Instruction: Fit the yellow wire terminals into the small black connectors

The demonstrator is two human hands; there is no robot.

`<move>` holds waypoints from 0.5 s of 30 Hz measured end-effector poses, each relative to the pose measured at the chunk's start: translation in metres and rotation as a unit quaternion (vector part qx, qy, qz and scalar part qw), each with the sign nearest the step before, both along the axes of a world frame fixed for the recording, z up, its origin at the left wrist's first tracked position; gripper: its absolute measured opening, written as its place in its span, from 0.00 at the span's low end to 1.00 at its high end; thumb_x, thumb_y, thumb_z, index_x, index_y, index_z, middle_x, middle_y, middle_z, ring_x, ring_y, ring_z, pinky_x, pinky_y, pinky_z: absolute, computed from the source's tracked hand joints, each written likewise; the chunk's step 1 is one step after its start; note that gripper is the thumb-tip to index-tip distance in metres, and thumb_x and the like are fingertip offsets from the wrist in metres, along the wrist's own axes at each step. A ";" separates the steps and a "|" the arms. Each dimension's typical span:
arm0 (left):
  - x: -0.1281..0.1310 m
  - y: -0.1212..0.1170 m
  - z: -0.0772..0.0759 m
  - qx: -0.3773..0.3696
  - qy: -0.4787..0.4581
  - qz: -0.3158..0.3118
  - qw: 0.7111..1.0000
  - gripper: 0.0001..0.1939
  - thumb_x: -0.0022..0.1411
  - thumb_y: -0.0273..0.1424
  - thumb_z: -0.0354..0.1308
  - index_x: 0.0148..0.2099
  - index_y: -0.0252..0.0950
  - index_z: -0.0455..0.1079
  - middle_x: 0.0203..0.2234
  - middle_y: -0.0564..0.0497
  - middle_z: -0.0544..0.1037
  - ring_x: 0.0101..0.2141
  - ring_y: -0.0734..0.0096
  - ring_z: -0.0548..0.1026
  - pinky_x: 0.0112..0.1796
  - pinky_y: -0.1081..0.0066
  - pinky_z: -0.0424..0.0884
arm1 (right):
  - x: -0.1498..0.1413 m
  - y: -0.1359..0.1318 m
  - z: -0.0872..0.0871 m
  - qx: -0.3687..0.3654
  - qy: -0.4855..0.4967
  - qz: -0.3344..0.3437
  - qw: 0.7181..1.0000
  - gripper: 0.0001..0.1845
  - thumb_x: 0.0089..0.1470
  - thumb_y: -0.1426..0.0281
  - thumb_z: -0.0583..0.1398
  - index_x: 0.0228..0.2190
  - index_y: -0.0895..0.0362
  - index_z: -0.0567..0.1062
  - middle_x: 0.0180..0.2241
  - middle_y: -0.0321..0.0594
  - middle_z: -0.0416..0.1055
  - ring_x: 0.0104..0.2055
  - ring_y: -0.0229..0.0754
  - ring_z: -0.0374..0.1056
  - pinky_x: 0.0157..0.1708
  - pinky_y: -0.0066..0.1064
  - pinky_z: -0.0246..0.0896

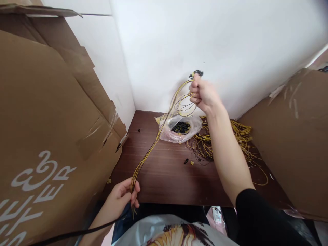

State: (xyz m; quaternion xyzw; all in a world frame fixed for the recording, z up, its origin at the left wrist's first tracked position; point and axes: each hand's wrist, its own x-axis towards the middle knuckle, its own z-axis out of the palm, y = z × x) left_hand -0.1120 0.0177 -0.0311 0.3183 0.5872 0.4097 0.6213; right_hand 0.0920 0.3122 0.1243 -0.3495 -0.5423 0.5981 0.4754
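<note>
Shirt (138, 232), table edge (179, 204), wires (146, 157) between both hands (205, 94)

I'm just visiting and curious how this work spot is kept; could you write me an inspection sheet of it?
Surface: brown table, with a few specks.
Job's things: yellow and dark wires with dark ends; a clear bag with small dark parts; a loose wire pile, partly hidden by the right forearm.
Clutter: a black piece and a yellow piece lie loose.
Grippers: bare hands; the right hand grips the wires near the dark ends, the left hand holds them lower down.
Cables: a black cord crosses the left forearm.
Surroundings: cardboard on both sides, white wall behind.
</note>
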 end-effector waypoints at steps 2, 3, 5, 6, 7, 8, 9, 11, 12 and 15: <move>-0.002 -0.004 0.005 -0.015 0.079 -0.026 0.996 0.05 0.44 0.27 0.48 0.27 0.37 0.63 0.15 0.59 0.61 0.16 0.74 0.64 0.22 0.73 0.64 | -0.020 0.005 -0.006 -0.016 -0.031 0.035 0.999 0.25 0.56 0.54 0.58 0.17 0.54 0.56 0.13 0.23 0.42 0.13 0.28 0.33 0.11 0.24 0.30; -0.003 -0.006 0.008 -0.018 0.131 -0.038 0.990 0.04 0.45 0.27 0.48 0.27 0.37 0.62 0.16 0.58 0.62 0.16 0.73 0.64 0.21 0.73 0.62 | -0.031 0.008 -0.009 -0.025 -0.045 0.054 0.997 0.25 0.56 0.54 0.58 0.17 0.54 0.56 0.13 0.23 0.42 0.13 0.27 0.33 0.11 0.23 0.30; -0.005 -0.012 0.014 -0.019 0.234 -0.068 0.970 0.04 0.48 0.27 0.46 0.26 0.38 0.62 0.17 0.56 0.64 0.17 0.72 0.64 0.19 0.75 0.57 | -0.054 0.013 -0.018 -0.046 -0.070 0.099 0.992 0.24 0.59 0.57 0.55 0.18 0.55 0.56 0.13 0.23 0.42 0.13 0.28 0.33 0.11 0.23 0.30; -0.006 -0.016 0.016 -0.018 0.273 -0.083 0.958 0.05 0.49 0.26 0.46 0.25 0.38 0.62 0.18 0.55 0.65 0.18 0.72 0.64 0.19 0.76 0.56 | -0.065 0.015 -0.023 -0.056 -0.087 0.122 0.987 0.24 0.61 0.59 0.52 0.18 0.55 0.57 0.13 0.24 0.43 0.13 0.28 0.33 0.11 0.23 0.30; -0.007 -0.019 0.016 -0.017 0.298 -0.094 0.950 0.06 0.50 0.26 0.46 0.24 0.38 0.62 0.18 0.55 0.65 0.19 0.72 0.64 0.19 0.76 0.54 | -0.076 0.017 -0.029 -0.064 -0.114 0.141 0.981 0.23 0.63 0.61 0.49 0.18 0.55 0.57 0.13 0.24 0.42 0.13 0.28 0.34 0.11 0.22 0.30; -0.008 -0.023 0.016 -0.017 0.312 -0.100 0.944 0.07 0.50 0.25 0.46 0.24 0.38 0.61 0.18 0.55 0.66 0.19 0.72 0.63 0.20 0.76 0.53 | -0.087 0.019 -0.036 -0.067 -0.151 0.155 0.974 0.23 0.64 0.63 0.47 0.18 0.55 0.56 0.13 0.24 0.42 0.13 0.28 0.34 0.12 0.22 0.30; -0.008 -0.026 0.015 -0.016 0.320 -0.105 0.942 0.07 0.51 0.25 0.46 0.23 0.38 0.61 0.17 0.54 0.66 0.18 0.72 0.63 0.20 0.76 0.52 | -0.096 0.021 -0.043 -0.061 -0.198 0.160 0.965 0.23 0.64 0.64 0.46 0.18 0.55 0.56 0.13 0.24 0.43 0.13 0.28 0.35 0.12 0.22 0.32; -0.010 -0.032 0.013 -0.013 0.331 -0.113 0.937 0.09 0.53 0.26 0.46 0.23 0.38 0.61 0.17 0.54 0.67 0.19 0.72 0.63 0.20 0.75 0.52 | -0.112 0.023 -0.059 -0.031 -0.299 0.146 0.942 0.22 0.64 0.65 0.45 0.18 0.55 0.56 0.13 0.24 0.44 0.13 0.28 0.37 0.13 0.21 0.35; -0.011 -0.033 0.013 -0.018 0.344 -0.121 0.931 0.09 0.54 0.26 0.46 0.23 0.38 0.61 0.18 0.53 0.67 0.19 0.71 0.64 0.21 0.75 0.52 | -0.117 0.024 -0.067 -0.022 -0.330 0.139 0.933 0.21 0.64 0.66 0.46 0.18 0.55 0.57 0.13 0.24 0.45 0.13 0.28 0.38 0.14 0.22 0.37; -0.012 -0.031 0.018 -0.057 0.416 -0.154 0.894 0.12 0.57 0.25 0.41 0.26 0.38 0.62 0.20 0.51 0.70 0.23 0.69 0.68 0.24 0.74 0.56 | -0.129 0.028 -0.090 0.000 -0.392 0.117 0.913 0.19 0.62 0.71 0.48 0.18 0.56 0.60 0.12 0.26 0.47 0.12 0.29 0.43 0.15 0.23 0.43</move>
